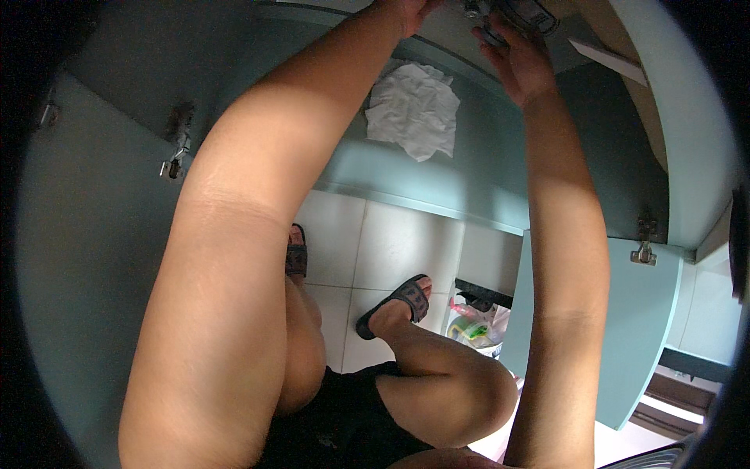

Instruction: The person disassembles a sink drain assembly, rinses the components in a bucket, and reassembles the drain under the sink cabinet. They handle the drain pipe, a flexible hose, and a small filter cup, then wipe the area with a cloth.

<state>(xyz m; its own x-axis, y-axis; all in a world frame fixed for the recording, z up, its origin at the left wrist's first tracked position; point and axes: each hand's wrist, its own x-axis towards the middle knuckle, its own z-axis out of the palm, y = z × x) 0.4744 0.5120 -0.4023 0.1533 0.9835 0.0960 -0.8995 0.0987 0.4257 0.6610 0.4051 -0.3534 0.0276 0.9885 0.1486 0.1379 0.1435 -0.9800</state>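
Observation:
Both of my arms reach forward into an open cabinet with pale blue-green panels. At the top edge, my left hand [415, 14] is partly cut off, and its fingers and anything in them are hidden. My right hand [523, 61] is raised at the upper right, its fingers spread against a dark, clear-looking round object [530, 16]; whether it grips this cannot be told. A small metal fitting [471, 9] shows between the hands. Below them, a crumpled white cloth or paper [413, 111] lies on the cabinet floor [492, 170].
Open cabinet doors stand at the left [88, 234] and right [633, 316], with metal hinges [644, 253]. A pale strip [609, 58] juts out at the upper right. A bin or bag of mixed plastic items [474, 328] stands beside my sandalled foot [398, 311].

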